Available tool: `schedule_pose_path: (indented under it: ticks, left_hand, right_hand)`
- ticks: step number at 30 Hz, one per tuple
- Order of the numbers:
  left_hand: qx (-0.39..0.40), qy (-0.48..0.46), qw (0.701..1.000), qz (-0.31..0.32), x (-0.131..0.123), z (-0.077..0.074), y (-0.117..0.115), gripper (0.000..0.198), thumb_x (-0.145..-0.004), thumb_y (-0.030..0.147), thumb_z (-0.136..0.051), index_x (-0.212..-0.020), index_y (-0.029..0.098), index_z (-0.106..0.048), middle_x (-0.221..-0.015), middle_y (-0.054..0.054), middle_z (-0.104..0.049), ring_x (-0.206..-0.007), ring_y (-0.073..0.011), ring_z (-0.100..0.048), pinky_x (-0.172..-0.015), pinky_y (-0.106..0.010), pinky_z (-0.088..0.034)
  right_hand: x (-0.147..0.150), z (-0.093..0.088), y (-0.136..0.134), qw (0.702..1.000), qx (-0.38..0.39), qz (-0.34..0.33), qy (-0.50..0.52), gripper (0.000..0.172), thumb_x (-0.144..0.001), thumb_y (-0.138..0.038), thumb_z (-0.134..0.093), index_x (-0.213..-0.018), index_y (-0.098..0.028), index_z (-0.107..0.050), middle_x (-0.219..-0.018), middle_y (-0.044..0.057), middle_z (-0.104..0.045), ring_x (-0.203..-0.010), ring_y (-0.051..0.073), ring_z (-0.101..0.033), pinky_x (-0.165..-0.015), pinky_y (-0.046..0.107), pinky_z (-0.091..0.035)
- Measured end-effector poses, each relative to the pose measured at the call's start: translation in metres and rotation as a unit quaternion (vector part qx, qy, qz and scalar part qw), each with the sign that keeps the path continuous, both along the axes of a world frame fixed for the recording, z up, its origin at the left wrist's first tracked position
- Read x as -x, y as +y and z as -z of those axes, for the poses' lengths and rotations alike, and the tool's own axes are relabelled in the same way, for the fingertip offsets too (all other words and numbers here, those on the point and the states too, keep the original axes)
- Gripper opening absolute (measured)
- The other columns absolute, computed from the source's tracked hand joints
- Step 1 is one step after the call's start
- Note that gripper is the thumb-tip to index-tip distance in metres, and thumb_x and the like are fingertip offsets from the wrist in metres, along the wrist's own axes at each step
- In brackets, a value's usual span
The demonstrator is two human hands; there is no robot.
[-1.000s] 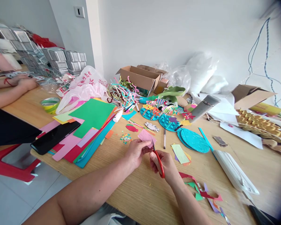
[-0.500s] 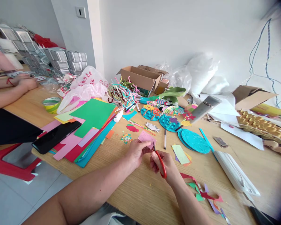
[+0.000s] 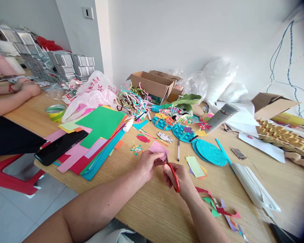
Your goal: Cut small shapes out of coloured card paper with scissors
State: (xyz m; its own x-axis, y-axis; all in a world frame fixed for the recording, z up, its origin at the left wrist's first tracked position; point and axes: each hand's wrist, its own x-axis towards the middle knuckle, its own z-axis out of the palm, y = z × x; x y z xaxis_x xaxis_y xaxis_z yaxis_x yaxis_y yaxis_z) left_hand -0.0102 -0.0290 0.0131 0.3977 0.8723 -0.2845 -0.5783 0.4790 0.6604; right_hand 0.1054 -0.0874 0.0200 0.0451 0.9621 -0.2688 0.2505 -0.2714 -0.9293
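Note:
My left hand (image 3: 149, 164) pinches a small piece of pink paper (image 3: 157, 147) between thumb and fingers. Red-handled scissors (image 3: 175, 179) are in my right hand (image 3: 178, 179), their blades at the right edge of the pink paper. Just beyond my hands lie a red paper fish (image 3: 143, 138), a heap of tiny paper bits (image 3: 136, 149), a white fish with dark markings (image 3: 165, 137) and a pen (image 3: 178, 150). Right of my right hand are small coloured paper rectangles (image 3: 195, 166) and, closer to me, cut paper scraps (image 3: 223, 211).
Coloured paper sheets (image 3: 101, 123) and a black phone (image 3: 62, 147) lie to the left. Blue discs (image 3: 212, 152), patterned paper fish (image 3: 182, 118), a grey tumbler (image 3: 221, 116) and a white power strip (image 3: 255, 187) stand or lie rightward. Another person's hands (image 3: 27, 87) rest at far left.
Almost nothing differs. My right hand and the scissors have shifted very slightly at the paper's edge; my left hand keeps its hold.

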Motion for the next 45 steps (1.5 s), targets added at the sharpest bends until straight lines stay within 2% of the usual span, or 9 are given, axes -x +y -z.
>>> schedule_pose_path:
  ticks: [25, 34, 40, 45]
  left_hand:
    - [-0.007, -0.002, 1.0, 0.004, -0.0001, 0.0041, 0.001, 0.019, -0.054, 0.021, -0.076, -0.066, 0.01, -0.066, -0.064, -0.003, -0.063, -0.058, -0.0114, -0.056, -0.057, -0.025, -0.043]
    - [0.012, -0.006, 1.0, 0.01, 0.0007, 0.002, 0.0006, 0.02, -0.053, 0.021, -0.077, -0.066, 0.011, -0.065, -0.063, -0.003, -0.063, -0.057, -0.0112, -0.056, -0.058, -0.025, -0.042]
    - [-0.006, -0.007, 1.0, 0.019, 0.0023, 0.0023, 0.0016, 0.022, -0.059, 0.027, -0.075, -0.069, 0.01, -0.065, -0.065, -0.004, -0.062, -0.058, -0.0112, -0.056, -0.057, -0.024, -0.042]
    - [0.004, 0.019, 1.0, 0.002, 0.0014, 0.0015, 0.002, 0.02, -0.056, 0.021, -0.074, -0.069, 0.009, -0.065, -0.065, -0.004, -0.063, -0.058, -0.0117, -0.056, -0.057, -0.025, -0.043]
  right_hand:
    - [-0.0013, 0.0019, -0.0001, 1.0, 0.006, -0.003, 0.014, 0.048, -0.069, -0.061, -0.063, -0.055, -0.017, -0.051, -0.041, -0.002, -0.053, -0.033, 0.01, -0.047, -0.034, 0.02, -0.035]
    - [0.0, 0.0019, -0.0014, 1.0, 0.0, 0.001, 0.027, 0.047, -0.07, -0.059, -0.064, -0.055, -0.017, -0.05, -0.041, -0.002, -0.053, -0.033, 0.009, -0.047, -0.033, 0.019, -0.034]
    - [-0.0019, 0.0052, -0.0007, 1.0, 0.007, -0.002, 0.028, 0.045, -0.072, -0.056, -0.064, -0.056, -0.016, -0.05, -0.04, -0.002, -0.053, -0.032, 0.009, -0.047, -0.032, 0.017, -0.034]
    - [-0.0023, 0.0057, 0.0006, 0.999, 0.009, -0.006, 0.033, 0.045, -0.072, -0.057, -0.064, -0.058, -0.016, -0.051, -0.042, -0.002, -0.054, -0.033, 0.009, -0.048, -0.033, 0.018, -0.036]
